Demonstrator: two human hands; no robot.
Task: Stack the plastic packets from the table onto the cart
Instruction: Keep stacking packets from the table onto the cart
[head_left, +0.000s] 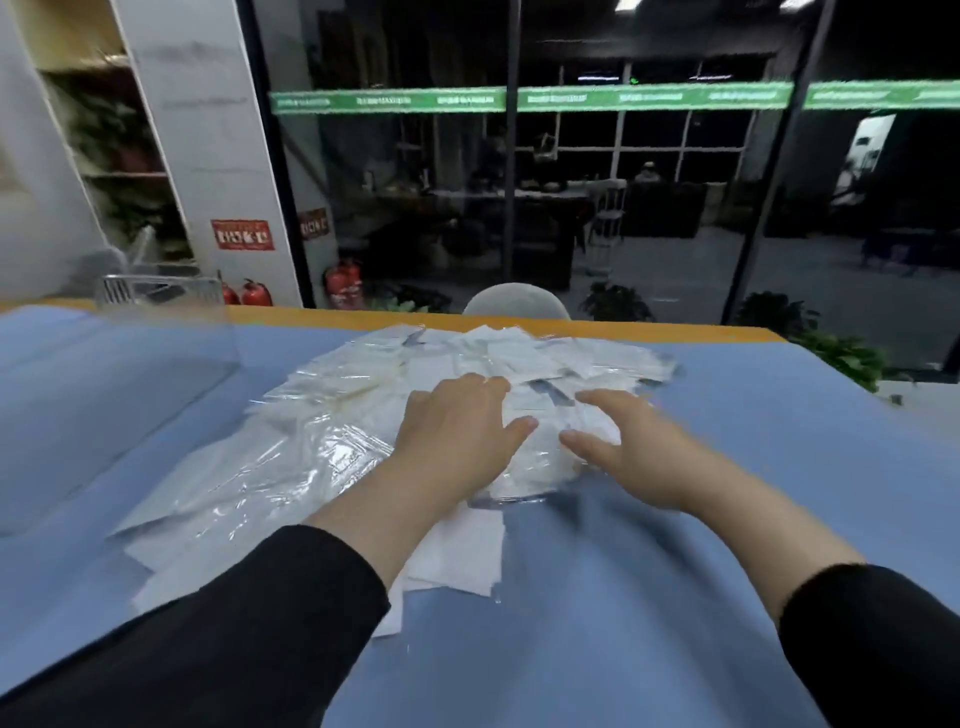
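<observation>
Dark glass wall behind; blue tabletop (727, 493) heaped with packets (322, 415). Left hand (457, 431) flat on heap, fingers spread. Right hand (618, 441) likewise, fingers straight. Hands bracket central clump, likely to gather it. Wire cart (161, 291) far left, packets not yet aboard.

Glossy plastic packets (332, 457); matt blue tablecloth (727, 493).

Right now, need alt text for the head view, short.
A person's left hand and right hand rest with relaxed fingers on a sprawling pile of clear plastic packets on a blue-covered table. Black sleeves fill the foreground; dark glass partitions stand behind.
</observation>
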